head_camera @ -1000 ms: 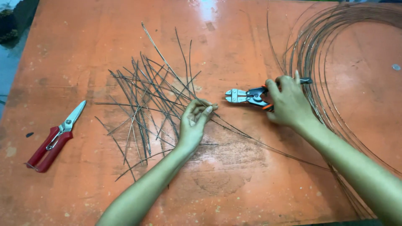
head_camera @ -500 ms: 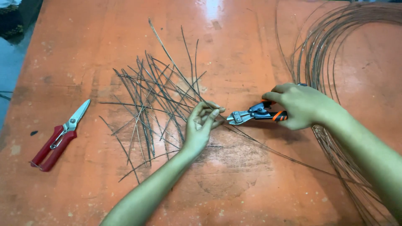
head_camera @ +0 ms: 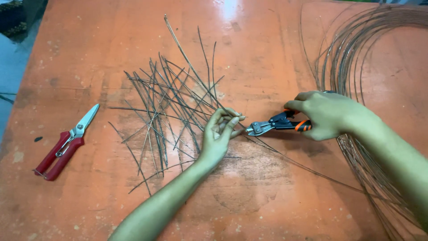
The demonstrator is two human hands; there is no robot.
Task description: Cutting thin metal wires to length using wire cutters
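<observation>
My right hand [head_camera: 327, 114] grips black-and-orange wire cutters [head_camera: 276, 123], whose jaws point left and close on a long thin wire [head_camera: 187, 62]. That wire runs diagonally from the upper middle of the orange table down to the lower right. My left hand [head_camera: 218, 136] pinches the same wire just left of the cutter jaws. A loose pile of cut wire pieces [head_camera: 165, 102] lies fanned out to the left of my left hand.
A large coil of wire [head_camera: 356, 53] lies at the right, reaching the table's far and near edges. Red-handled shears [head_camera: 67, 143] rest at the left. The orange table [head_camera: 267, 201] is worn and scuffed; its left edge [head_camera: 22, 85] borders a grey floor.
My right hand carried the cutters left and down until the jaws reached the wire beside my left fingers. My left hand closed its fingers on the wire.
</observation>
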